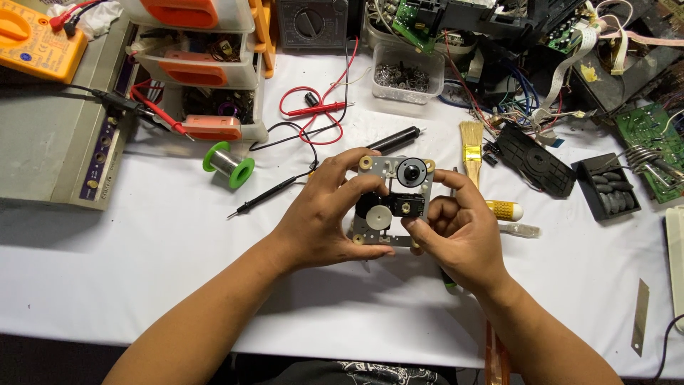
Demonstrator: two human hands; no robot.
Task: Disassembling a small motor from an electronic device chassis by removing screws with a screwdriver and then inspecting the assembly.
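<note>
I hold a small metal disc-drive mechanism (393, 201) above the white table, between both hands. It has a black round spindle hub at its top right, white plastic gears in the middle and brass-coloured corner bushings. My left hand (324, 214) grips its left edge, thumb underneath and fingers curled over the top. From the right, my right hand (456, 232) clasps it, with the thumb pressing near the gears and the index finger along the right edge. The lower right part of the mechanism is hidden by my fingers.
On the table (142, 264) lie a green solder spool (229, 165), black and red probe leads (313, 110), a yellow-handled brush (472, 153), a clear tub of screws (406, 75), orange drawer boxes (210, 71), a yellow multimeter (35, 43), circuit boards (652, 139) and a metal blade (640, 317).
</note>
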